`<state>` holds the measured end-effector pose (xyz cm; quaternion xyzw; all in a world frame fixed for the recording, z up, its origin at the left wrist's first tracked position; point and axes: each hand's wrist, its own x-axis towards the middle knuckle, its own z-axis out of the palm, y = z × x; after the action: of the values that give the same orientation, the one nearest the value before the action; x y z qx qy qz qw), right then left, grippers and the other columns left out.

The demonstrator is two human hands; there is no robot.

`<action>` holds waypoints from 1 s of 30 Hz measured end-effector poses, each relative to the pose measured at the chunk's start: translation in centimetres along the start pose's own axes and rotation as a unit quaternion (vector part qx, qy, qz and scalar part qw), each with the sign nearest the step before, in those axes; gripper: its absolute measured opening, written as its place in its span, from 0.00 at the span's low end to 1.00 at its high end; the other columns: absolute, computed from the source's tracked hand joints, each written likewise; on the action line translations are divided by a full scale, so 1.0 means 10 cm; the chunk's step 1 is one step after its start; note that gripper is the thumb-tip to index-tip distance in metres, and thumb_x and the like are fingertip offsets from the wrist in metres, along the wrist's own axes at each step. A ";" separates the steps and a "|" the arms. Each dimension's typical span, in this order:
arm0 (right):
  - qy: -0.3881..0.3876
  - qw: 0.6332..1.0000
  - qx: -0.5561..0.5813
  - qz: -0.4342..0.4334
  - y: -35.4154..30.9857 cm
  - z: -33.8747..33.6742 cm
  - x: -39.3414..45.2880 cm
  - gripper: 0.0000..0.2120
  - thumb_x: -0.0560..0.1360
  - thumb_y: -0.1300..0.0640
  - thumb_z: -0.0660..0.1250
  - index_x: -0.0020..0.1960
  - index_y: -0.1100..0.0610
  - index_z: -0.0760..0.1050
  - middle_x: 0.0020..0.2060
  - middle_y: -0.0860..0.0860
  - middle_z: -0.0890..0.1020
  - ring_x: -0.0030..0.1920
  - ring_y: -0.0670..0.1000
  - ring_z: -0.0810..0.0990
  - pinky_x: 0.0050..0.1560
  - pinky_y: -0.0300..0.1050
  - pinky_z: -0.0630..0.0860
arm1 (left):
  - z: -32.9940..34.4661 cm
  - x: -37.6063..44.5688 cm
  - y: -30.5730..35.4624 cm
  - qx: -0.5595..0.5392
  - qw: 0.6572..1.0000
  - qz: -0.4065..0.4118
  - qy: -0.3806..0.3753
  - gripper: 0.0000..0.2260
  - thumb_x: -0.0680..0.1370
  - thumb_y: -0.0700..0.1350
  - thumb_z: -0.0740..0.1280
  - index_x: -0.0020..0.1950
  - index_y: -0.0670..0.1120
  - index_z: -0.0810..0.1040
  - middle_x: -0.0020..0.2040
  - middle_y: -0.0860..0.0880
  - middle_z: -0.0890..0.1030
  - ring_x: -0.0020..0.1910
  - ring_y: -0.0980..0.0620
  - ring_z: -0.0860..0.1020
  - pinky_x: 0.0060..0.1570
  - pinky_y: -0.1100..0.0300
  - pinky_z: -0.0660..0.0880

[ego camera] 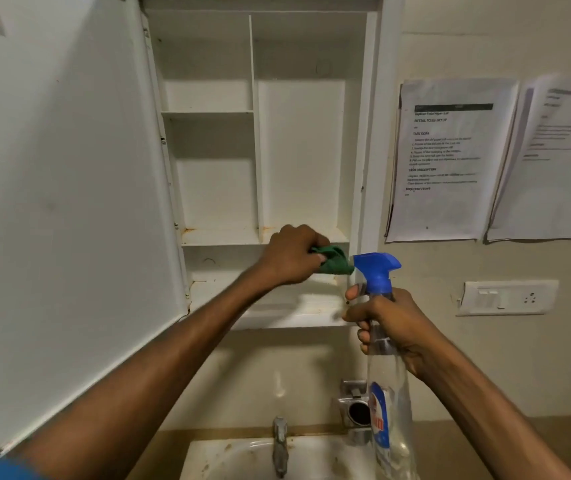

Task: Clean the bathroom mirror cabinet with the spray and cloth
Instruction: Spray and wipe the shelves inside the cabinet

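Inside the cabinet [263, 133], the left hand [289, 256] pinches the cloth [334, 259]; just beside, the right hand [386, 322] grips the spray bottle [386, 375]; below, a sink [242, 459].

Below and beside my cabinet

A stained white washbasin [242, 455] with a metal tap [280, 445] at its back edge; two printed sheets [450, 161] taped to the beige wall, a white switch plate [507, 297] under them.

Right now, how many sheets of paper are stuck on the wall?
2, both right of the open cabinet: the printed sheet nearer it, and a second sheet overlapping its right edge. More could be underneath.
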<state>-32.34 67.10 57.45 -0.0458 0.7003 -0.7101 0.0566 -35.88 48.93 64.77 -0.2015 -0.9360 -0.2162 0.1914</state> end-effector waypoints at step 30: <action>-0.093 0.970 -0.211 0.076 0.44 0.78 0.19 0.07 0.69 0.66 0.71 0.44 0.59 0.74 0.22 0.49 0.75 0.22 0.47 0.75 0.28 0.40 0.76 | 0.10 -1.39 -0.50 0.103 0.884 -0.301 0.342 0.16 0.76 0.38 0.64 0.64 0.42 0.74 0.51 0.43 0.82 0.43 0.45 0.80 0.45 0.55 0.75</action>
<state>-33.01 59.06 53.13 -0.0693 0.8271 -0.5330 0.1641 -26.72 41.24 56.11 0.1975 -0.8451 -0.2217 0.4446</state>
